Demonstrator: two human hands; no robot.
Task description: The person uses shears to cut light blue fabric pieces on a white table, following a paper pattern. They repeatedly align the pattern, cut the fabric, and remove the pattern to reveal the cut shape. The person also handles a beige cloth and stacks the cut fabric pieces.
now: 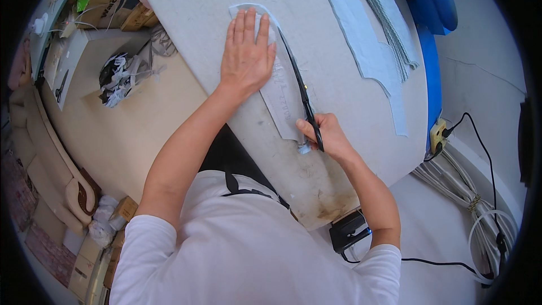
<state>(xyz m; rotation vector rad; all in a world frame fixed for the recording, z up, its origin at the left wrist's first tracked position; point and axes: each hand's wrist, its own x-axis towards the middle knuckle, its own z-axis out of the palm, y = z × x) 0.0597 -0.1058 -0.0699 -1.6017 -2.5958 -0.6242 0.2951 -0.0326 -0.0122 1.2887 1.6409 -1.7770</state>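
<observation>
My left hand (247, 56) lies flat, palm down, on the upper end of a long pale pattern piece (278, 107) with handwriting on it. Light blue fabric (261, 8) shows around the pattern's far, curved end. My right hand (332, 135) is closed round the handles of long black scissors (300, 82). Their blades point away from me along the pattern's right side, with the tips close to the fabric's edge right of my left fingers. A small bunched bit of blue fabric (304, 148) sits below the right hand's fingers.
Farther right on the worn white table (322, 192) lie a cut blue fabric piece (367, 51) and a layered stack with zigzag edges (389, 20). Blue padded rolls (429, 0) stand beyond. A power socket (438, 135) and coiled cables (463, 186) are at right; cardboard boxes (110, 0) at left.
</observation>
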